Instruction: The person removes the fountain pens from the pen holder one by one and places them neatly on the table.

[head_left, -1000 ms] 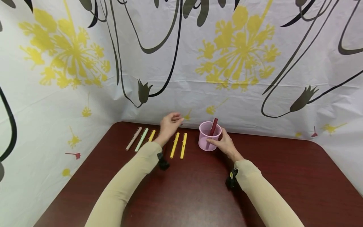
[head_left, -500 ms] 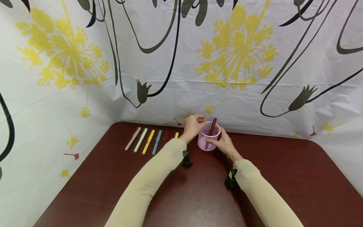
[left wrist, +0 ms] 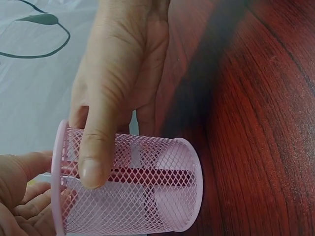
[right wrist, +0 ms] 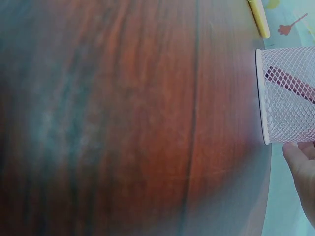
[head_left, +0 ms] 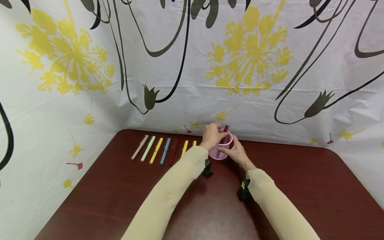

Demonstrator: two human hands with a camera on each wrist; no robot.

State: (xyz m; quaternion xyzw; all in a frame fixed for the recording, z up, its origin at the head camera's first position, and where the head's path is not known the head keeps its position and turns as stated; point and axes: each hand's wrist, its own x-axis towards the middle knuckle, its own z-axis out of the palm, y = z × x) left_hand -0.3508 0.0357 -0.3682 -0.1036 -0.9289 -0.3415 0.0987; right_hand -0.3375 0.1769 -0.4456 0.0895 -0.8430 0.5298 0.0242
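A pink mesh pen cup point(head_left: 216, 154) stands upright near the table's back edge, its wall filling the lower left wrist view point(left wrist: 128, 196). Inside it leans a dark red pen point(head_left: 226, 127), whose top sticks out above the rim. My right hand point(head_left: 238, 152) grips the cup from the right, thumb across the front wall. At the rim, my left hand point(head_left: 211, 136) pinches the upper end of the red pen between thumb and fingers; the exact contact is partly hidden. The right wrist view catches the cup point(right wrist: 290, 113) and part of the right hand point(right wrist: 305, 182) at its edge.
Left of the cup, several pens lie in a row: pink point(head_left: 139, 147), light green point(head_left: 148, 148), yellow point(head_left: 156, 150), blue point(head_left: 165, 151), dark red point(head_left: 173, 150) and two more yellow. The left forearm partly covers the last ones. A patterned sheet point(head_left: 180, 73) hangs behind the dark table point(head_left: 90, 193).
My left hand has moved right, from above the pen row to the cup's rim and the red pen. The right hand keeps its grip on the cup.
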